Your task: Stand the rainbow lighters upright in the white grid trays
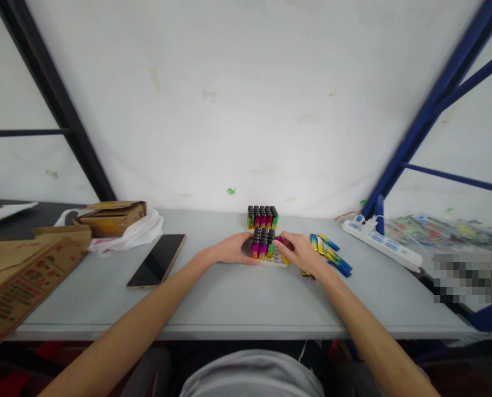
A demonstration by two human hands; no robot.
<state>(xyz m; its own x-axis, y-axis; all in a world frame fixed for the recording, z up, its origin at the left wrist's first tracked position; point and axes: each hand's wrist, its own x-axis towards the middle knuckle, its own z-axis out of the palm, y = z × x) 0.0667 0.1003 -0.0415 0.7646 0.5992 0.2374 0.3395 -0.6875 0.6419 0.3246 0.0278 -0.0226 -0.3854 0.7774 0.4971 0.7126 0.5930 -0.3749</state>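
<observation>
In the head view, a pale tray with round holes (276, 258) sits on the table, its left part filled with upright lighters (263, 245) that have black tops and rainbow-coloured bodies. My left hand (236, 248) curves around the tray's left side and steadies it, thumb at the front. At the tray's right side, my right hand (300, 249) pinches a lighter (279, 240), partly hidden by the fingers. Just behind stands a second, full block of lighters (263, 217). Loose blue and yellow lighters (337, 261) lie to the right of my right hand.
A phone (157, 261) lies on the grey table (229, 309) to the left. Beyond it are a small cardboard box (113, 218), a white plastic bag (146, 231) and a larger carton (31, 275). A white power strip (382, 244) rests at right, beside blue frame bars (427, 105).
</observation>
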